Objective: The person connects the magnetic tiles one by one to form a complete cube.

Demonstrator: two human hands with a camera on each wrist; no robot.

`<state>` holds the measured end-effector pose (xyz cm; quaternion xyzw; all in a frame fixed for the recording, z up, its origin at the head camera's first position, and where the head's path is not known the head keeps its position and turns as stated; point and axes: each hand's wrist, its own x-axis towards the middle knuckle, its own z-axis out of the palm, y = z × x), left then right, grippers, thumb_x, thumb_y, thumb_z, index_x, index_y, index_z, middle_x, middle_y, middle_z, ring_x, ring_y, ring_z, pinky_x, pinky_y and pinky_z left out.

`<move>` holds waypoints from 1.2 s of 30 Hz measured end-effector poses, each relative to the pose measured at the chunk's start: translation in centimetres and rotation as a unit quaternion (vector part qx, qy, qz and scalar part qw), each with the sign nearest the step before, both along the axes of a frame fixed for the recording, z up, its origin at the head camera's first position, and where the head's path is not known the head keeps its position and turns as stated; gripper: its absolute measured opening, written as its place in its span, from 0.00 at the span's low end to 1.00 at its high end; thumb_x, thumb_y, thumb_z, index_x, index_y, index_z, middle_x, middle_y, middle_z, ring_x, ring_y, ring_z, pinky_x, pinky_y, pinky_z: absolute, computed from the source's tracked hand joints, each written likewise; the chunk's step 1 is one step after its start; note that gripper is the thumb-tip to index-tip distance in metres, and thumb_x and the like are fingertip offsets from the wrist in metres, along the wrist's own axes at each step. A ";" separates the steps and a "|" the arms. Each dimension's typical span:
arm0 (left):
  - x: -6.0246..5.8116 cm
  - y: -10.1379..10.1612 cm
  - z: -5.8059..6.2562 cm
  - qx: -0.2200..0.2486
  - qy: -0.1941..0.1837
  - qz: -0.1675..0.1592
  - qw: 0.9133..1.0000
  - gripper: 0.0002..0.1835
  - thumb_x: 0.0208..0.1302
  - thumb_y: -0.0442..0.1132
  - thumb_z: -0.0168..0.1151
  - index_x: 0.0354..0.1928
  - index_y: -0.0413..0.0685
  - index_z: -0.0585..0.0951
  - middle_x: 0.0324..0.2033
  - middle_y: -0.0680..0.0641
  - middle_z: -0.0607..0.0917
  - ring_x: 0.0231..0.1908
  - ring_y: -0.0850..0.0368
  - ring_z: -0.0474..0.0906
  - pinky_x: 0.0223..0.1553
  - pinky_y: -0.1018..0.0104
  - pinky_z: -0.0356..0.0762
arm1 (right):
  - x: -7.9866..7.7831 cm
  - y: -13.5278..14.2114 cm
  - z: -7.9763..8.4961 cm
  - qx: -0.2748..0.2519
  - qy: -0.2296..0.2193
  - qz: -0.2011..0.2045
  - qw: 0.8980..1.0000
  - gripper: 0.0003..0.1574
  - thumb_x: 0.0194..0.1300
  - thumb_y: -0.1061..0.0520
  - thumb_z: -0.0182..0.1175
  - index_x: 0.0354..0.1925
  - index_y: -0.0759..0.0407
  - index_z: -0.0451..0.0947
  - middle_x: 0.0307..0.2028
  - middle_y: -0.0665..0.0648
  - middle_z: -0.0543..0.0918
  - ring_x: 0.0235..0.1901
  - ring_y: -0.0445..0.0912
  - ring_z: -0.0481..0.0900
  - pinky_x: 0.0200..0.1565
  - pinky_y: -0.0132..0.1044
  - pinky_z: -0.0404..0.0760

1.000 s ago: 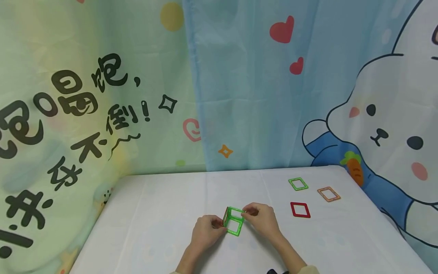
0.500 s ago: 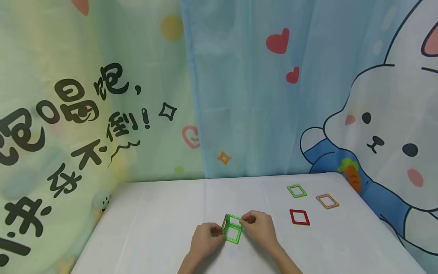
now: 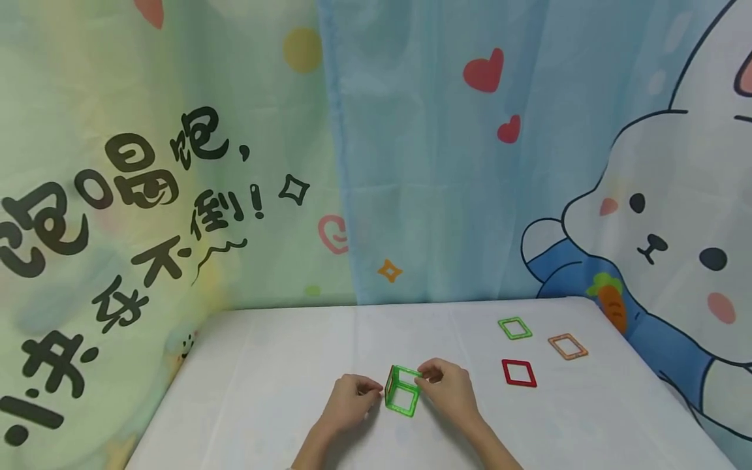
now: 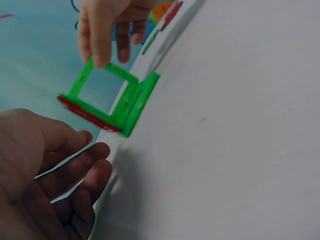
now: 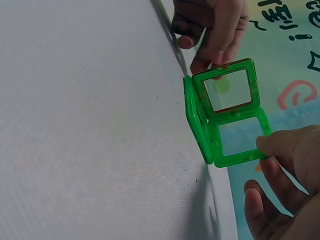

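Note:
Square magnetic tiles (image 3: 401,410), green with one red, are joined at their edges into a partial box on the white table. My right hand (image 3: 451,390) pinches the top edge of one upright green tile (image 5: 240,161) between thumb and fingertip. To the left, my left hand (image 3: 350,399) is bent with relaxed fingers beside the red tile (image 4: 90,116). A small gap shows between those fingers and the tile in the left wrist view, and nothing is in that hand. The box's inside faces up and toward the right wrist camera.
Three loose tiles lie flat at the right of the table: a green tile (image 3: 521,337), an orange tile (image 3: 578,356) and a red tile (image 3: 522,384). A printed curtain (image 3: 411,215) hangs right behind the white-covered table (image 3: 282,365).
My left hand has let go of the red tile and drawn slightly left. My right hand keeps its pinch on the green tile. The head view has tilted a little.

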<state>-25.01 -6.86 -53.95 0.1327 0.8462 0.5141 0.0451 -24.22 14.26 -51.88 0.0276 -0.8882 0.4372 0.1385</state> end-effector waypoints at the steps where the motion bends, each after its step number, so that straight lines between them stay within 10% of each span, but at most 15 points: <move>1: -0.4 -0.1 0.2 0.000 0.001 0.000 1.000 0.06 0.62 0.31 0.61 0.36 0.41 0.87 0.24 0.56 0.83 0.18 0.63 0.74 0.18 0.70 0.71 | 0.0 0.0 0.0 -0.001 0.002 0.001 1.000 0.09 0.50 0.65 0.73 0.30 0.56 0.83 0.24 0.46 0.82 0.27 0.40 0.78 0.34 0.36 0.77; 18: -5.1 0.4 -0.2 -0.002 -0.021 -0.093 0.995 0.08 0.60 0.33 0.67 0.41 0.46 0.87 0.28 0.55 0.84 0.26 0.60 0.80 0.24 0.67 0.76 | 0.4 0.3 -0.3 0.003 -0.039 0.011 0.999 0.09 0.50 0.64 0.73 0.30 0.58 0.81 0.23 0.46 0.80 0.26 0.40 0.76 0.32 0.35 0.76; 36: -4.8 0.5 -0.8 0.014 0.003 -0.086 0.996 0.03 0.59 0.34 0.69 0.35 0.46 0.87 0.29 0.56 0.84 0.24 0.61 0.79 0.23 0.68 0.74 | 0.0 0.1 0.0 -0.012 -0.052 0.044 0.998 0.09 0.51 0.66 0.72 0.26 0.56 0.80 0.22 0.46 0.81 0.25 0.40 0.77 0.33 0.36 0.76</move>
